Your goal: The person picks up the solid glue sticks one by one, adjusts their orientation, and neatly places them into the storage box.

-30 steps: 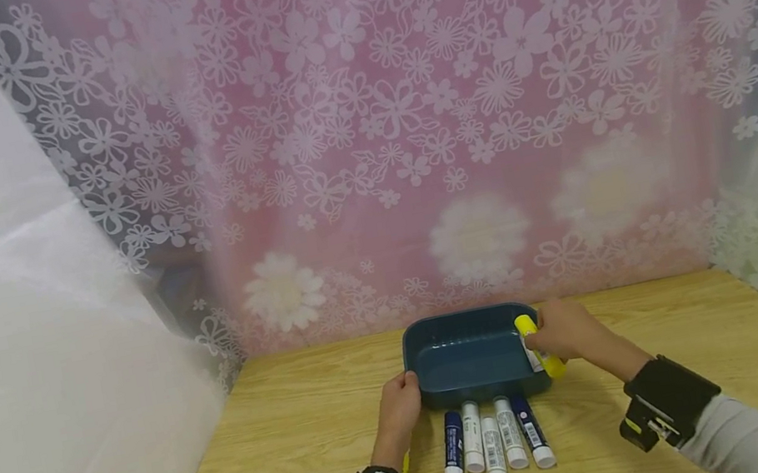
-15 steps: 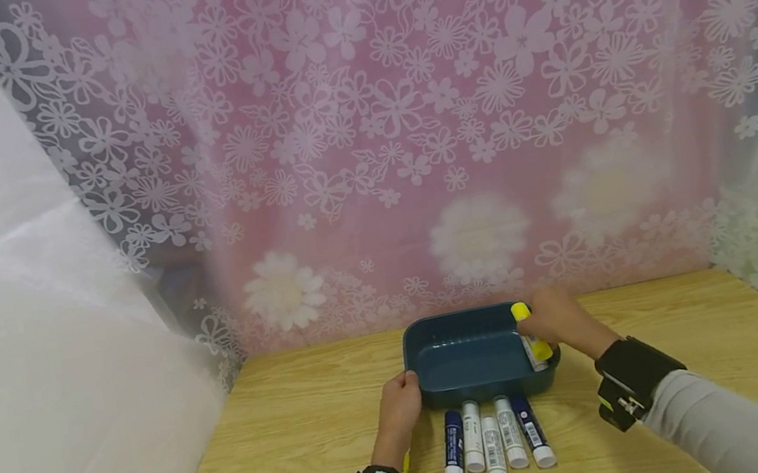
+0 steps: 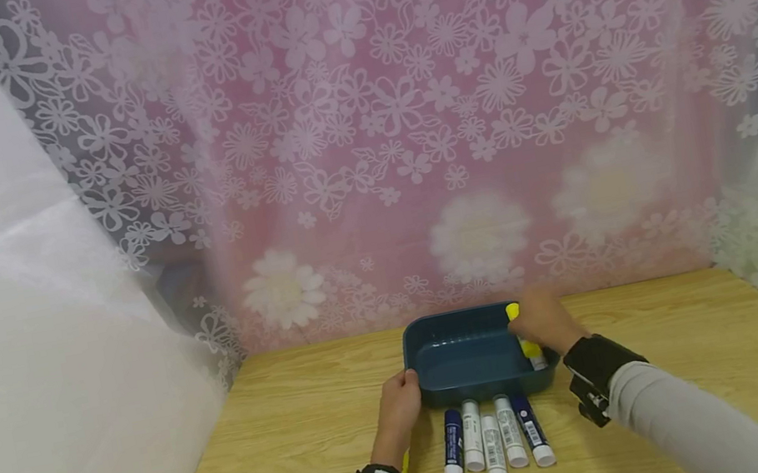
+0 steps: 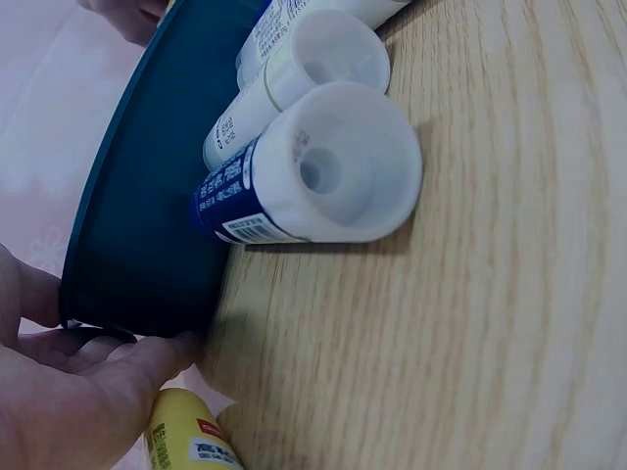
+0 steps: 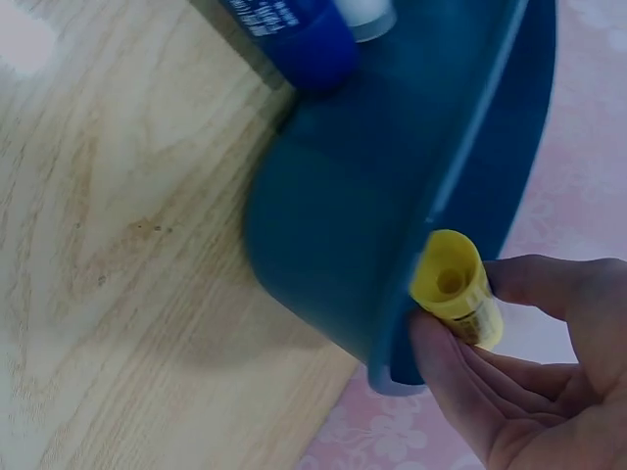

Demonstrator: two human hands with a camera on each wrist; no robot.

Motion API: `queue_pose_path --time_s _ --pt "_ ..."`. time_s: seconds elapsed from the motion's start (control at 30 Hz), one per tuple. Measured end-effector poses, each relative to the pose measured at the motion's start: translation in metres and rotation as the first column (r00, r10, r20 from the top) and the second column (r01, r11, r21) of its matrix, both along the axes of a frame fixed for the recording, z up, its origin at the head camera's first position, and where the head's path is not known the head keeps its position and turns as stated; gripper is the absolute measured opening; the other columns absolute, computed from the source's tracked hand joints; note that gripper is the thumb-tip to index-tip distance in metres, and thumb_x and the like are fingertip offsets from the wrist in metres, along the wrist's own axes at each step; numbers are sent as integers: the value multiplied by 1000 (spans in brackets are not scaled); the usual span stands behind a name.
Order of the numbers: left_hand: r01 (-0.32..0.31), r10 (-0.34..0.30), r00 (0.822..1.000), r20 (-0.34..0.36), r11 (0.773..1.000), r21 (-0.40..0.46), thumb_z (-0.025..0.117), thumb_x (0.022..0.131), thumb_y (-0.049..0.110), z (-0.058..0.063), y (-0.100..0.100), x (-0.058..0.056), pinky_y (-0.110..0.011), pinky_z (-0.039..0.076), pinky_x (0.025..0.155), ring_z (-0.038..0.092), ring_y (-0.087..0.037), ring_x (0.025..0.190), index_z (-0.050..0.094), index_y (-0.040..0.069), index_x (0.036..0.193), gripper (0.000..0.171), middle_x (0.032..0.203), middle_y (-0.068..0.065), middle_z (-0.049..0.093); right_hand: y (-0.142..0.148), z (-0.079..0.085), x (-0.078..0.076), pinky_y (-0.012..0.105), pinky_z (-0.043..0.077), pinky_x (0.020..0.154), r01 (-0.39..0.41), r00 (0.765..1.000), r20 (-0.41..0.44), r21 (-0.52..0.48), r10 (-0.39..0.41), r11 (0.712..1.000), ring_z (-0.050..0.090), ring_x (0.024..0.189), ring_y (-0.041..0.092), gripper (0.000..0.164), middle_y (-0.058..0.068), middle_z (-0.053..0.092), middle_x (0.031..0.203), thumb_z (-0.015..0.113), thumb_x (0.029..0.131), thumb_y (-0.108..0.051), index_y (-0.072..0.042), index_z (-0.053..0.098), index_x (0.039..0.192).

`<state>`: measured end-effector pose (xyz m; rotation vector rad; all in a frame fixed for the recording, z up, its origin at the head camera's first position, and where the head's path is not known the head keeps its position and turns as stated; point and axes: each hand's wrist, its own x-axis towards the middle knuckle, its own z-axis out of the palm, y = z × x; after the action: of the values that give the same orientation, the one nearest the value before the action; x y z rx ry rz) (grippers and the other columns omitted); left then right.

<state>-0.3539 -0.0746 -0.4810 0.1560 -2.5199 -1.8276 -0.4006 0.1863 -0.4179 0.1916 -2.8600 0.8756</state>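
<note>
In the head view a dark teal tray (image 3: pixel 483 393) stands at the back of the table. My left hand (image 3: pixel 399 409) grips its near left corner, fingers and thumb at the wall and rim. My right hand (image 3: pixel 547 318) pinches a yellow glue stick (image 5: pixel 470 318) between thumb and fingers, tilted over the tray's right end. Beneath it, inside the tray, the end of a white glue stick (image 3: pixel 538 362) shows; the rest is hidden. Several glue sticks lie before the tray, with dark blue ones (image 3: pixel 453 447) at both ends and white ones (image 3: pixel 493 453) between.
Another yellow glue stick (image 4: pixel 191 436) lies beside my left wrist, mostly covered by it in the head view. The wooden table (image 3: pixel 294 446) meets a pink flowered curtain (image 3: pixel 370 272) behind the tray. A white sheet (image 3: pixel 52 370) hangs on the left.
My right hand has moved left and slightly up with the yellow glue stick, from the tray's right rim to over its inside. The left hand stays at the corner.
</note>
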Motion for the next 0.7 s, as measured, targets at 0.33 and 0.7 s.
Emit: queue_pose_path --time_s 0.33,0.7 --pt "-6 6 1000 -6 1000 1 41 108 23 -1 -1 -1 -61 40 111 50 -42 137 61 -3 135 43 143 -23 58 -13 -12 2 36 53 61 73 996 -56 34 -71 997 58 68 25 14 15 61 77 70 83 -2 10 64 85" --pt "2 -2 1000 -7 1000 5 41 108 24 -3 -2 -2 -60 40 111 50 -40 137 63 -2 133 43 142 -21 59 -18 -22 5 34 48 51 69 993 -107 97 -58 993 57 55 23 9 12 58 63 67 82 1 8 62 78"
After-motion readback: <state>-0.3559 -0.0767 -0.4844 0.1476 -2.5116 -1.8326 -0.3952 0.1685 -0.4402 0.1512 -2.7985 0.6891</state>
